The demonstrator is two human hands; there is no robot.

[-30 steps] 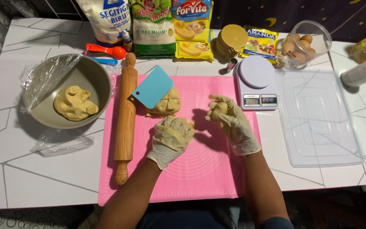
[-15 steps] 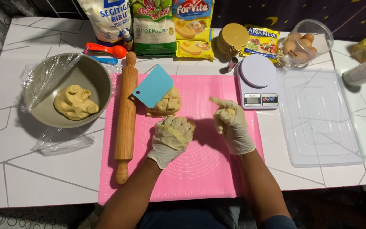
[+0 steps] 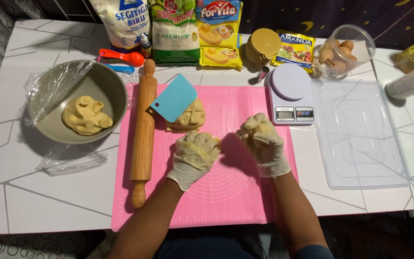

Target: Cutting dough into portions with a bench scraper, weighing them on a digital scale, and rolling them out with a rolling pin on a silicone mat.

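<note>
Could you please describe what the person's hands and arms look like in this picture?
Both the left hand and the right hand wear thin, translucent whitish disposable gloves, wrinkled and ending in a cuff at the wrist. The forearms are bare, with no sleeves, watch or jewellery showing.

Around the one pink mat (image 3: 226,192) are sitting two gloved hands, left (image 3: 195,156) and right (image 3: 263,140), two dough lumps (one in the single grey bowl (image 3: 106,81) left of it), one rolling pin (image 3: 143,129), one blue scraper (image 3: 174,97), one scale (image 3: 291,93), one egg jar (image 3: 346,50), and one clear tray (image 3: 360,134).
</note>
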